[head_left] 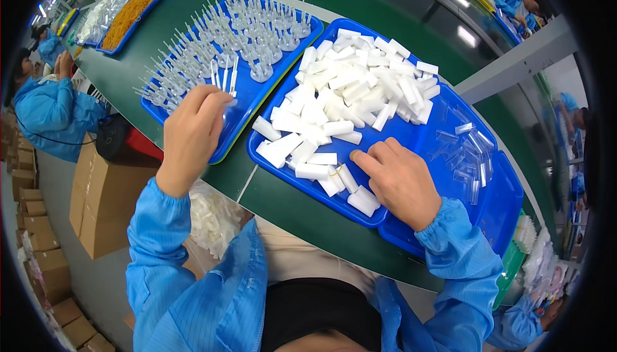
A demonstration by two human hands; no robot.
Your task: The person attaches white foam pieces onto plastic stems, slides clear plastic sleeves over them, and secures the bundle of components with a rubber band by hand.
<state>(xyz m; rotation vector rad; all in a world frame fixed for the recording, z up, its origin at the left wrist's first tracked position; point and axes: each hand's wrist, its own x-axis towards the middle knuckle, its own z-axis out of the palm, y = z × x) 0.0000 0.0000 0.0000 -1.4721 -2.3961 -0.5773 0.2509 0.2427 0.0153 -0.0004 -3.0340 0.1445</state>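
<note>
My left hand (196, 135) is over the near edge of a blue tray (241, 117), its fingers pinched on a clear plastic piece with thin upright stems (225, 77). Similar clear stemmed pieces (260, 69) stand packed together across that tray. To the right, a second blue tray (276, 171) holds a heap of white rectangular blocks (360, 82). At the near side of the heap is my right hand (400, 182), fingers curled in and thumb close to the blocks. Whatever lies under those fingers is hidden.
A blue tray of clear plastic tubes (472, 153) adjoins on the right. Orange pieces (132, 15) fill a tray at the far left of the green table (289, 201). A cardboard box (103, 201) stands left, near a seated co-worker (54, 111). A grey post (520, 60) rises at right.
</note>
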